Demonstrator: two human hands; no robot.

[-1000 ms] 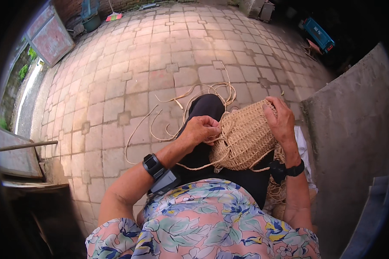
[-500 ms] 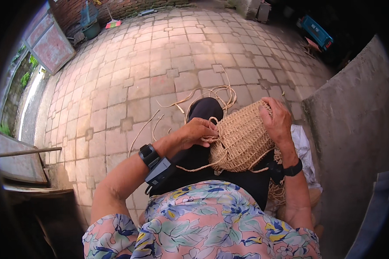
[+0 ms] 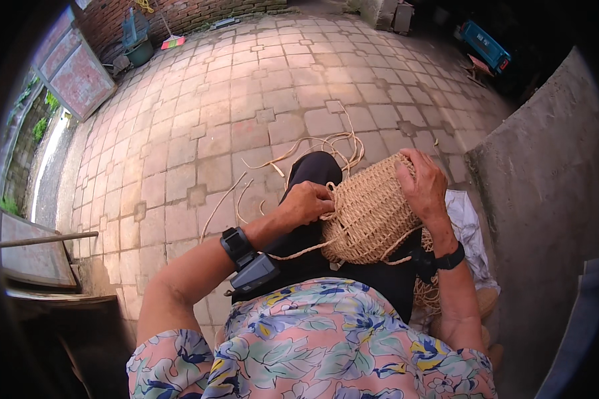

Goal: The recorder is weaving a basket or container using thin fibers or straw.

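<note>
A tan woven basket point(image 3: 369, 209) of twisted straw cord lies tilted across my lap, over dark trousers. My left hand point(image 3: 307, 202) is at its left edge, fingers pinched on a cord there; a small cord loop point(image 3: 331, 188) sticks up beside the fingertips. The far right end of the basket is gripped by my right hand point(image 3: 422, 183), fingers curled over its edge. One loose straw cord point(image 3: 299, 253) runs from the basket's lower left toward my left wrist. The inside of the basket is hidden.
Long loose cords point(image 3: 343, 149) trail on the paving tiles point(image 3: 246, 106) beyond my knee. A white sack point(image 3: 464, 223) and more cord point(image 3: 426, 296) lie by my right leg. A concrete wall point(image 3: 546, 166) rises on the right; a wooden stick point(image 3: 50, 239) juts in at left.
My left hand has shifted slightly, its fingers closing in against the basket's edge, and the left forearm has turned. My right hand and the basket stay nearly in place.
</note>
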